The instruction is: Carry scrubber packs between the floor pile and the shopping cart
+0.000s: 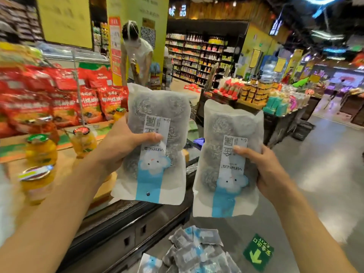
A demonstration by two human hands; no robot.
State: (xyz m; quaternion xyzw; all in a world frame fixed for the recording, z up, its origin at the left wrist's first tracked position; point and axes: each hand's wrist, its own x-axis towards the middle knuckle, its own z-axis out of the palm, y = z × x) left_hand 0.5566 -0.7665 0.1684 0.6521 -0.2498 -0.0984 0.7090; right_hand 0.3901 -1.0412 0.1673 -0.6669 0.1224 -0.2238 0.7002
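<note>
The left hand (pixel 122 143) grips a white translucent pouch of grey steel-wool scourers (pixel 155 142), thumb pressed on its white label. The right hand (pixel 264 170) holds a second identical scourer pouch (pixel 226 160) just beside it, apart, both held upside down. Each label reads "6" and an inverted brand word, roughly "yunlei", above a blue stripe with a white cloud figure. Below lies a heap of more such pouches (pixel 195 251). A green floor sticker (pixel 258 252) reads "EXIT". Left, orange jars (pixel 41 150) stand on the table (pixel 65 160). Right, open grey floor (pixel 325 174).
</note>
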